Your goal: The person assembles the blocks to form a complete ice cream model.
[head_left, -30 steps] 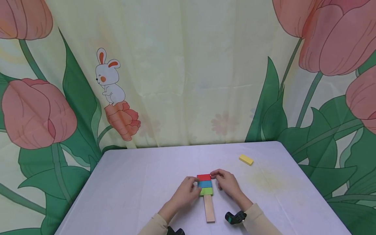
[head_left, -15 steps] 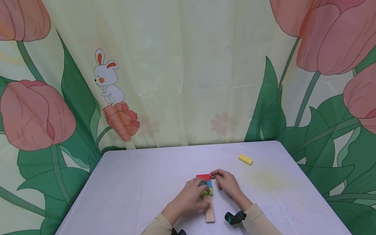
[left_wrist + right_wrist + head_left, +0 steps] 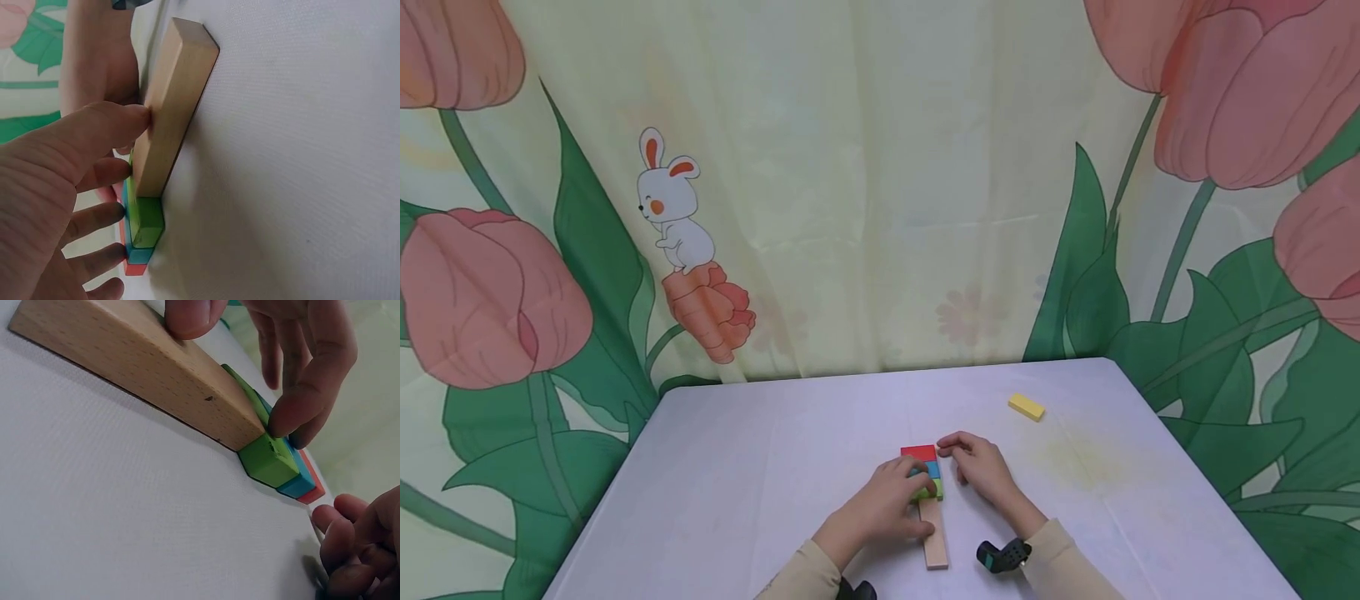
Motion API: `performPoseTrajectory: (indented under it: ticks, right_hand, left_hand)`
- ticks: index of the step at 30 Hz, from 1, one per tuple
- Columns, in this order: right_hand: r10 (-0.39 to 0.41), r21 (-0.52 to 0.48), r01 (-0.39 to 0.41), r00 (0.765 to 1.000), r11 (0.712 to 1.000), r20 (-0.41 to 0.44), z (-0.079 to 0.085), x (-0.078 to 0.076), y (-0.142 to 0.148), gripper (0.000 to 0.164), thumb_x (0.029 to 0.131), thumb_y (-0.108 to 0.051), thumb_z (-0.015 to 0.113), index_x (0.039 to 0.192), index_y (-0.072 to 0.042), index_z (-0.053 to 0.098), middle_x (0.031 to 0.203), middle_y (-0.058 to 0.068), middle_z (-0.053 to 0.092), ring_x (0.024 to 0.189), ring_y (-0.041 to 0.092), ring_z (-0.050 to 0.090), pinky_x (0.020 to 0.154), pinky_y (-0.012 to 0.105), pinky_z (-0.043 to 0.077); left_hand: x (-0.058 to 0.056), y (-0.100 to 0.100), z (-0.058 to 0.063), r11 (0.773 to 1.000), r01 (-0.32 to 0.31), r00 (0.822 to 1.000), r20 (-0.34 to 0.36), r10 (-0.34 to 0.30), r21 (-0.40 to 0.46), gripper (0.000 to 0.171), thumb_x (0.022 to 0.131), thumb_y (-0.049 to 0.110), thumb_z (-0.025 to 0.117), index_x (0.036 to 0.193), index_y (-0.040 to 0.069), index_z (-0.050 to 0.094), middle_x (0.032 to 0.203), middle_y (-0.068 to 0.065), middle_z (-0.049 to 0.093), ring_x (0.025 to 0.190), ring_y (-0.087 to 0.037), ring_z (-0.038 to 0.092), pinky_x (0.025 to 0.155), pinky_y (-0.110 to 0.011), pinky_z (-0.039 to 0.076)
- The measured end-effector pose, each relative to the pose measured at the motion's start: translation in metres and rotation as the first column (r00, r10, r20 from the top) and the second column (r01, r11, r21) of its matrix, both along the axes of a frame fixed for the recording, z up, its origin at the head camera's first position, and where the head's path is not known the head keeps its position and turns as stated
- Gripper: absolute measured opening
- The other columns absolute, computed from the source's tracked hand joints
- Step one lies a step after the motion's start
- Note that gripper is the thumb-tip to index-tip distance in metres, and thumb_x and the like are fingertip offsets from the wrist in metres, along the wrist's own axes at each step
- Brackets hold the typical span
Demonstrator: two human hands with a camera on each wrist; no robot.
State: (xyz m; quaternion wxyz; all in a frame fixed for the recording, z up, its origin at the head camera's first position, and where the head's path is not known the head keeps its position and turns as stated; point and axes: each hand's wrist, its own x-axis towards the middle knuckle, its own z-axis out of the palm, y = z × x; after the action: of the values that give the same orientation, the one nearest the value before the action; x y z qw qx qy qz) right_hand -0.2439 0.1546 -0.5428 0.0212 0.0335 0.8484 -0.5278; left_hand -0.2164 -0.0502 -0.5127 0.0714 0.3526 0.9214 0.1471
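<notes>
My left hand (image 3: 883, 507) spreads over a flat row of blocks on the table. In the left wrist view its thumb touches the long plain wooden block (image 3: 172, 106), and its fingertips rest on or close to the coloured blocks. Those are a green block (image 3: 269, 461), a blue block (image 3: 299, 482) and a red block (image 3: 919, 452), lying side by side across the wooden block's far end. My right hand (image 3: 981, 468), fingers loosely bent, is beside the right end of the red block; whether it touches the block I cannot tell. The left hand partly covers the blue and green blocks.
A yellow block (image 3: 1026, 407) lies apart toward the back right of the white-covered table (image 3: 760, 467). A curtain (image 3: 880, 208) with tulips and a rabbit hangs behind the table. Black wrist devices show at both cuffs.
My left hand has moved right from the left side of the blocks to over them, its thumb now at the wooden block. The right hand stays nearly still.
</notes>
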Motion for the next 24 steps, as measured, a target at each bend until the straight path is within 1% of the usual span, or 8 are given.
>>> performPoseTrajectory:
  ticks: [2, 4, 7, 10, 12, 18, 21, 24]
  right_hand:
    - [-0.011, -0.002, 0.011, 1.0, 1.0, -0.003, 0.001, -0.002, 0.003, 0.022, 0.102, -0.013, 0.055, 0.115, -0.01, 0.072, 0.103, 0.003, 0.076, 0.055, 0.02, 0.053, 0.054, 0.025, 0.045]
    - [-0.04, 0.013, 0.04, 0.999, 0.999, -0.009, 0.003, -0.005, 0.007, 0.022, 0.102, -0.013, 0.054, 0.115, -0.011, 0.073, 0.103, 0.002, 0.075, 0.058, 0.019, 0.053, 0.055, 0.025, 0.045]
    - [-0.101, 0.062, 0.102, 0.994, 0.993, -0.031, 0.007, -0.01, 0.016, 0.021, 0.102, -0.015, 0.056, 0.115, -0.012, 0.073, 0.105, 0.003, 0.075, 0.069, 0.018, 0.056, 0.06, 0.024, 0.048]
    - [-0.155, 0.124, 0.162, 0.986, 0.979, -0.069, 0.012, -0.014, 0.026, 0.021, 0.1, -0.018, 0.059, 0.115, -0.012, 0.073, 0.108, 0.005, 0.074, 0.083, 0.019, 0.06, 0.065, 0.025, 0.05]
    - [-0.175, 0.158, 0.189, 0.98, 0.969, -0.097, 0.014, -0.017, 0.034, 0.021, 0.1, -0.02, 0.061, 0.115, -0.011, 0.073, 0.11, 0.007, 0.074, 0.086, 0.021, 0.061, 0.066, 0.027, 0.049]
    - [-0.215, 0.232, 0.258, 0.957, 0.938, -0.196, 0.019, -0.023, 0.06, 0.022, 0.099, -0.02, 0.06, 0.113, -0.011, 0.073, 0.111, 0.011, 0.074, 0.096, 0.027, 0.068, 0.068, 0.029, 0.046]
    - [-0.248, 0.238, 0.301, 0.942, 0.924, -0.227, 0.02, -0.026, 0.07, 0.022, 0.099, -0.019, 0.059, 0.114, -0.011, 0.073, 0.112, 0.012, 0.075, 0.097, 0.03, 0.068, 0.069, 0.031, 0.044]
    - [-0.297, 0.232, 0.353, 0.923, 0.907, -0.243, 0.02, -0.029, 0.08, 0.022, 0.099, -0.019, 0.059, 0.114, -0.01, 0.073, 0.116, 0.014, 0.074, 0.103, 0.034, 0.068, 0.075, 0.037, 0.047]
  left_hand:
    - [0.0, 0.0, 0.001, 1.0, -0.004, 1.0, 0.0, 0.004, -0.001, 0.04, 0.084, 0.046, 0.084, 0.116, 0.03, 0.068, 0.135, 0.005, 0.057, 0.129, -0.018, 0.051, 0.116, -0.047, 0.04]
    - [0.001, 0.0, 0.001, 1.0, -0.006, 1.0, 0.001, 0.006, 0.002, 0.039, 0.084, 0.045, 0.085, 0.116, 0.03, 0.068, 0.134, 0.005, 0.057, 0.129, -0.018, 0.052, 0.116, -0.047, 0.04]
    - [0.001, 0.0, 0.0, 1.0, -0.007, 1.0, 0.001, 0.007, 0.002, 0.039, 0.084, 0.045, 0.084, 0.116, 0.03, 0.068, 0.134, 0.006, 0.056, 0.129, -0.018, 0.051, 0.116, -0.047, 0.04]
    - [0.001, 0.001, 0.0, 1.0, -0.002, 1.0, -0.01, 0.001, -0.004, 0.039, 0.084, 0.045, 0.084, 0.116, 0.03, 0.067, 0.134, 0.006, 0.056, 0.129, -0.018, 0.05, 0.116, -0.046, 0.039]
    - [0.001, 0.001, -0.002, 1.0, 0.002, 1.0, -0.022, -0.002, -0.013, 0.039, 0.085, 0.045, 0.083, 0.117, 0.03, 0.067, 0.134, 0.006, 0.056, 0.129, -0.017, 0.05, 0.116, -0.045, 0.039]
    - [0.002, 0.002, -0.002, 1.0, 0.002, 0.999, -0.036, -0.003, -0.025, 0.04, 0.085, 0.045, 0.083, 0.118, 0.03, 0.067, 0.135, 0.006, 0.056, 0.13, -0.017, 0.049, 0.117, -0.044, 0.038]
    - [0.003, 0.001, -0.001, 1.0, 0.002, 0.999, -0.042, -0.003, -0.021, 0.039, 0.086, 0.044, 0.083, 0.119, 0.03, 0.067, 0.135, 0.005, 0.056, 0.131, -0.018, 0.049, 0.117, -0.045, 0.038]
    - [0.002, 0.001, 0.0, 1.0, 0.001, 0.999, -0.054, -0.002, -0.016, 0.039, 0.085, 0.043, 0.082, 0.118, 0.029, 0.067, 0.135, 0.005, 0.056, 0.132, -0.018, 0.049, 0.116, -0.045, 0.039]
